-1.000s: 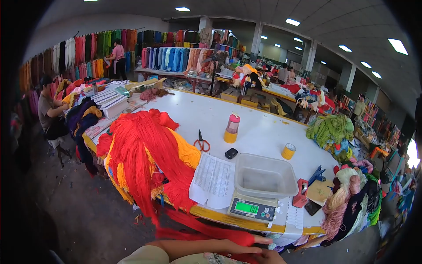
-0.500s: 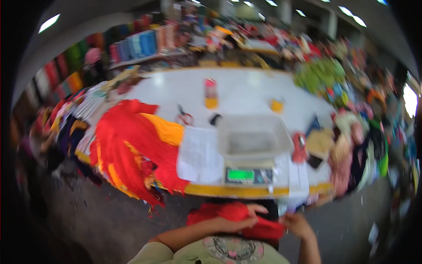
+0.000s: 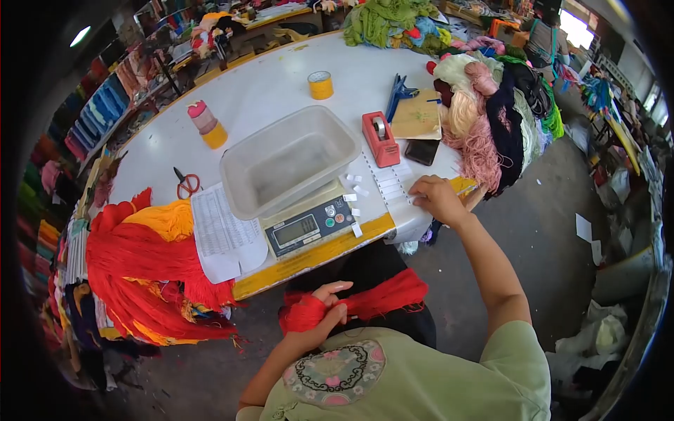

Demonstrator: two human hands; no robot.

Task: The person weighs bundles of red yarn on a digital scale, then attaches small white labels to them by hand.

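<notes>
My left hand is wrapped round a bundle of red yarn over my lap, its loose end fanning to the right. At the table's front edge, my right hand touches a sheet of small white labels, fingertips pressed together; whether they pinch a label is too small to tell. Left of that sheet, a grey plastic tub rests on a digital scale. A red tape dispenser stands just behind the labels.
Red yarn and orange yarn hang over the table's left side, beside a printed sheet. Scissors, a phone, a brown pad and a tape roll lie around. Mixed yarn is heaped at right.
The view has turned to the right. My right hand has left the red yarn and moved up to the label sheet, while my left hand keeps its hold on the bundle.
</notes>
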